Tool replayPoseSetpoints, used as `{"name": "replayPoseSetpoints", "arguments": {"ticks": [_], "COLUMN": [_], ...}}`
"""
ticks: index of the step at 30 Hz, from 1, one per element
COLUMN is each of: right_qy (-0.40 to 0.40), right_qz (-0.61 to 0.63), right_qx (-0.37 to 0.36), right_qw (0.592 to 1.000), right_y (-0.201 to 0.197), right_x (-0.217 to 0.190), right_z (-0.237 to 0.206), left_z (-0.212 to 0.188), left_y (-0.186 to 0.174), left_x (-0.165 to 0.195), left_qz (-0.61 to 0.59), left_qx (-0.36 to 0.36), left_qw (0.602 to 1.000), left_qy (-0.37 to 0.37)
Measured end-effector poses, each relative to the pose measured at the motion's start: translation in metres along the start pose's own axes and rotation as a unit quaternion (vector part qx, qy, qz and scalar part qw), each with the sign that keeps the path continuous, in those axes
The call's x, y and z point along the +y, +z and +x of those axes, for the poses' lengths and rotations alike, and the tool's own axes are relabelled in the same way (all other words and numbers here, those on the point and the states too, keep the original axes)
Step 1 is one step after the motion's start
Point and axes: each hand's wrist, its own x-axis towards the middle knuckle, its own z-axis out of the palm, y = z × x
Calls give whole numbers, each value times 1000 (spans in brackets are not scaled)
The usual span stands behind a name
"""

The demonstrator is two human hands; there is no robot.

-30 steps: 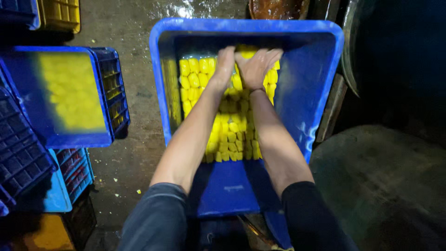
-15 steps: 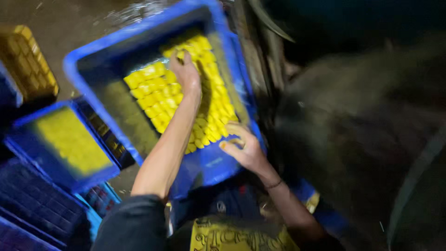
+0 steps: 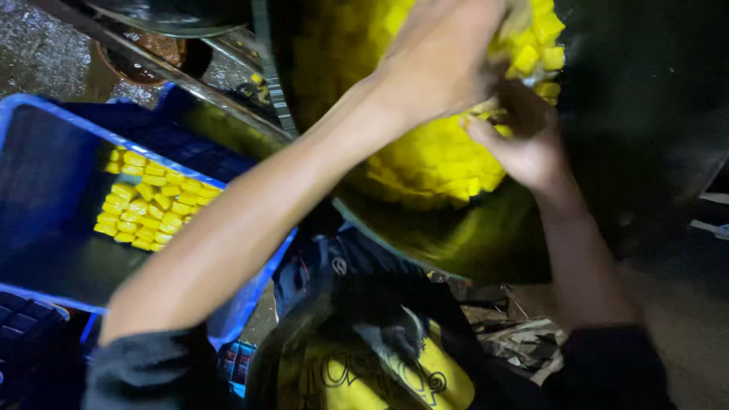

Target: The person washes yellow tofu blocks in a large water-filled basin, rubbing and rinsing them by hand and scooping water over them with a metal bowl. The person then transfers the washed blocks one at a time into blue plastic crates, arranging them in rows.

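Observation:
Both my hands are raised over a big dark round pan (image 3: 486, 250) heaped with yellow cubes (image 3: 425, 163). My left hand (image 3: 444, 64) reaches in from the lower left, its back toward me, fingers closed over a clump of yellow cubes (image 3: 535, 49). My right hand (image 3: 520, 144) comes up from the lower right and cups the same clump from below, fingers curled. A blue plastic crate (image 3: 45, 121) at the left holds a smaller patch of yellow cubes (image 3: 148, 201) on its floor.
A metal bar (image 3: 190, 83) and a rusty round vessel (image 3: 148, 53) lie beyond the crate on wet ground. More blue crates (image 3: 23, 326) sit at the lower left. Scrap wood and debris (image 3: 509, 334) lie under the pan. My yellow-printed dark shirt (image 3: 364, 364) fills the bottom.
The view swung right from the blue crate to the pan. Both hands left the crate and rose to the pan with yellow cubes. Far fewer cubes remain in the crate.

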Motion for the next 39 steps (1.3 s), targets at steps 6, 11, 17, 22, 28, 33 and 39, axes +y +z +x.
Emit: {"name": "replayPoseSetpoints", "arguments": {"ticks": [6, 11, 17, 22, 28, 33, 39], "right_qy": [53, -96, -45, 31, -33, -12, 46], "right_qz": [-346, -392, -281, -72, -182, -412, 140], "right_qx": [-154, -98, -125, -275, -44, 54, 4], "right_qw": [924, 910, 951, 958, 982, 909, 989], "right_y": [-12, 10, 0, -45, -34, 24, -5], "right_x": [235, 293, 306, 297, 256, 242, 260], "right_z": [33, 24, 40, 105, 212, 252, 252], "left_z": [8, -46, -48, -9, 52, 61, 46], "left_y": [195, 282, 290, 251, 197, 198, 200], "left_x": [-109, -169, -195, -197, -232, -260, -263], "left_qz": [286, 389, 308, 43, 296, 234, -414], "left_qx": [-383, -309, -335, -175, -204, -102, 81], "left_qw": [878, 866, 885, 898, 891, 931, 842], "left_qy": [30, -51, -101, -401, -278, -259, -336]}}
